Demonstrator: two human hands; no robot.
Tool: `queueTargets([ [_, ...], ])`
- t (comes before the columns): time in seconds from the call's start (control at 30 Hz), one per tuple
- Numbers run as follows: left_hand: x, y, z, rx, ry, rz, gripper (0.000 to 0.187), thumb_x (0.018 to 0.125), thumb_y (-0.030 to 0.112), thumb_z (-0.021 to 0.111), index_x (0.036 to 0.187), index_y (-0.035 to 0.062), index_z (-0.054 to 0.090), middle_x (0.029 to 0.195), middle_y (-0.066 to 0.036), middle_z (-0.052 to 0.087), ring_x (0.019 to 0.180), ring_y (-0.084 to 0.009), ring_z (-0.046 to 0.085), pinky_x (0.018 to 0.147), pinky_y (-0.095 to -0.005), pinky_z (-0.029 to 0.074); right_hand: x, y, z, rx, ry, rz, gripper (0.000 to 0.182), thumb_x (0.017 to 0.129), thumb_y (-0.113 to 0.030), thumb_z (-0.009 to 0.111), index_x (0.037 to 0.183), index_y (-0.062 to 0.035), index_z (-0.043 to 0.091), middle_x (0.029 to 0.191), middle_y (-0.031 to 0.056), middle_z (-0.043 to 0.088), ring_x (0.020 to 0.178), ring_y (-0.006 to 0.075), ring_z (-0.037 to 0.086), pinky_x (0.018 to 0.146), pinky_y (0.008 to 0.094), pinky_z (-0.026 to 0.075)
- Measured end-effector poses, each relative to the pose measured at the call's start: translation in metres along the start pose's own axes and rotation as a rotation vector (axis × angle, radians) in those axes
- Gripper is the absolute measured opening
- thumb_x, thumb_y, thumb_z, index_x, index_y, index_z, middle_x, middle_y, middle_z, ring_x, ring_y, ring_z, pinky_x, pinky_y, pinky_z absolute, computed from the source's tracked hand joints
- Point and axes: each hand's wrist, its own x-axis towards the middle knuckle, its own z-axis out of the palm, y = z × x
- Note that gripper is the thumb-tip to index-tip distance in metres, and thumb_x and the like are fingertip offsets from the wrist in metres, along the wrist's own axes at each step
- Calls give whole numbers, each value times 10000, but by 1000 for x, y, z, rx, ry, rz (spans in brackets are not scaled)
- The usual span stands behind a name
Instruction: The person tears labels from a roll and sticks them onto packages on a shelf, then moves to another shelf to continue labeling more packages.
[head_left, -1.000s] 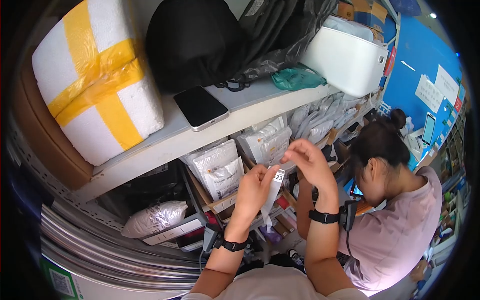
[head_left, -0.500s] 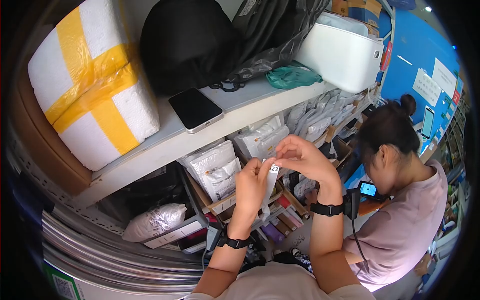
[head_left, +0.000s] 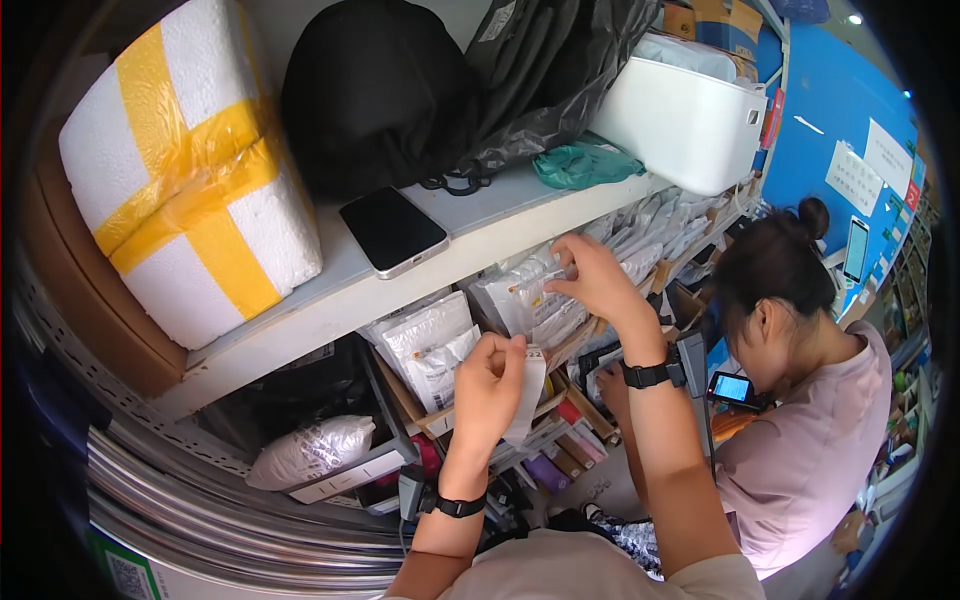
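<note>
My left hand is closed, thumb and fingers pinching the top of a white strip of number labels. The strip hangs down below the fingers, with "22" printed near its top. My right hand is at a row of white plastic mailer parcels under the shelf. Its fingers are bent, with thumb and forefinger apart near the parcels' upper edges. Whether a small label sticks to a fingertip cannot be made out. Closer to my left hand, more white parcels stand upright in a cardboard box.
On the shelf lie a phone, a taped foam box, a black cap, a green bag and a white bin. At right a co-worker bends over a handheld device. A silver parcel sits lower left.
My right hand has left the label strip and moved up and away to the parcels. The strip's top showed "23" before and shows "22" now. My left hand has moved slightly down and left.
</note>
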Motion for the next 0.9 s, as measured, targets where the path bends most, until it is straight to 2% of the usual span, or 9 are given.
queueTargets([
  [0.13,1,2,1,-179,-49,125,156,999,102,590,1102,-15,592,919,-90,722,827,-57,601,703,-209,464,-2,7,-6,-193,97,-78,265,787,-41,724,1033,0,636,933,139,624,892,320,628,803,390,515],
  [0.2,2,8,3,-204,-89,168,197,1004,51,565,1187,-18,541,1027,-115,733,916,-88,651,768,-220,505,4,14,-4,-163,71,-465,197,805,-72,702,981,8,658,971,135,632,935,293,635,818,366,503],
  [0.23,3,14,6,-292,-107,184,219,1003,44,560,1210,-19,523,1053,-116,727,938,-94,650,783,-224,508,3,16,-4,-162,69,-468,197,805,-72,702,981,8,658,971,135,632,935,293,635,818,366,503],
  [0.3,5,17,10,-381,-120,204,242,1003,37,555,1233,-19,505,1080,-117,722,959,-100,649,799,-227,510,1,4,-15,285,-337,91,123,863,-125,682,945,-39,711,1041,125,655,979,286,640,819,369,505],
  [0.4,10,17,13,-302,-122,156,280,1000,27,550,1264,-28,472,1064,-133,722,930,-111,661,780,-234,520,-8,-14,-28,430,-444,113,223,919,-235,681,1002,-31,715,1003,98,682,930,218,646,828,338,501],
  [0.43,12,19,15,-276,-105,139,288,998,53,562,1266,-21,488,1014,-120,735,856,-102,651,731,-225,502,-9,-8,-27,516,-466,-58,269,932,-264,698,1034,-15,712,945,70,685,880,170,635,829,326,498],
  [0.57,22,15,21,-174,-92,112,263,992,135,598,1198,-19,541,844,-118,738,714,-100,632,629,-252,476,-9,-3,-28,532,-518,-194,223,914,-164,717,1067,-4,696,989,57,680,944,151,622,867,309,485],
  [0.8,25,24,20,109,-34,138,216,977,164,620,1069,-26,573,727,-160,686,610,-151,619,549,-307,441,-9,-10,-24,784,-484,48,179,908,-144,719,1012,-2,687,970,52,696,877,121,636,815,278,510],
  [0.9,25,21,27,17,40,249,156,1000,143,598,1021,-8,565,726,-31,668,632,-36,492,533,-217,364,-6,-9,-26,731,-510,78,153,905,-115,720,1002,-3,680,981,50,689,912,127,628,839,287,502],
])
